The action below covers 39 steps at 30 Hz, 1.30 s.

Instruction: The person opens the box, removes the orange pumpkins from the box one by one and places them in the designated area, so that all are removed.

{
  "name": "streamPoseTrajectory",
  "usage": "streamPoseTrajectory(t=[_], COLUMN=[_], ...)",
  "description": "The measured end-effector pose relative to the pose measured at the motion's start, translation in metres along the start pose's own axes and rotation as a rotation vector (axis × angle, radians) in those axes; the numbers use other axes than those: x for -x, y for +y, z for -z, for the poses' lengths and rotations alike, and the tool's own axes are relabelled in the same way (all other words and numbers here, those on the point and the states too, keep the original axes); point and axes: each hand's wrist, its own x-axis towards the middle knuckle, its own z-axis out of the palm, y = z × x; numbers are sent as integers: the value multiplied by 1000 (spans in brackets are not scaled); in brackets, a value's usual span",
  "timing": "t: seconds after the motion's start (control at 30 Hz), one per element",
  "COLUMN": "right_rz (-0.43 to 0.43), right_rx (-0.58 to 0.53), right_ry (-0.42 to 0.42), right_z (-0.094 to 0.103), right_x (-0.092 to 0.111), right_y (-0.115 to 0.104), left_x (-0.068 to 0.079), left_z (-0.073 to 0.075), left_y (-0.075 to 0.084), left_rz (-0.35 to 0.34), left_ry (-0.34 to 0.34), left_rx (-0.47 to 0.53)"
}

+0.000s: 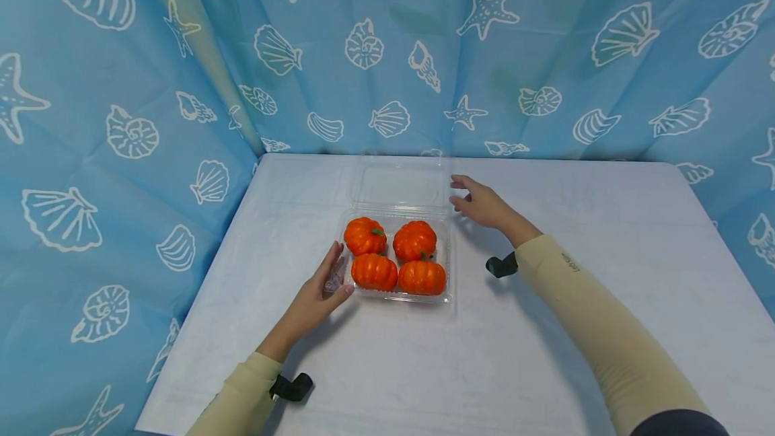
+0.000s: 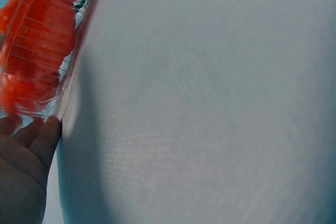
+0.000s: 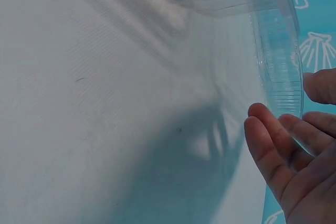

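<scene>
Clear plastic clamshell container [image 1: 395,256] at mid-surface of white table [image 1: 545,328], nearer the far edge than the near one, lid [image 1: 401,186] hinged open and lying flat toward the far edge. Four orange pumpkins [image 1: 393,258] inside, two by two, filling the tray. Left hand [image 1: 317,295] at the container's near-left corner: fingers straight and together, laid flat against the left wall, thumb at the near corner; no curl round anything. Left wrist view: fingertips [image 2: 44,137] touching the bottom edge of the clear wall [image 2: 47,51], orange visible through the ribbed plastic. Right hand [image 1: 478,202] at the right edge of the open lid, just beyond the tray's far-right corner: fingers loosely extended and spread, nothing gripped. Right wrist view: fingertips [image 3: 268,135] just beside the lid's upturned rim [image 3: 278,66]; contact with it not resolvable. Blue curtain [image 1: 121,86] with shell and starfish print around left, far and right edges of the table.
</scene>
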Motion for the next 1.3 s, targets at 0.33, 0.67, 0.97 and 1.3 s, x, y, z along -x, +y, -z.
streamPoseTrajectory(t=[0.33,0.67,0.97,1.3], right_rz=[-6,9,54,120], right_rx=[-33,5,0,-95], right_ry=[-1,26,67,43], right_z=[-2,4,2,-8], right_x=[3,14,40,76], right_y=[4,3,-2,-25], left_x=[-1,-1,-1,0], left_z=[-1,-1,-1,-2], left_y=[-1,-1,0,2], left_rz=[-5,-5,-11,-14], left_ry=[1,3,3,0], left_rx=[3,11,23,28])
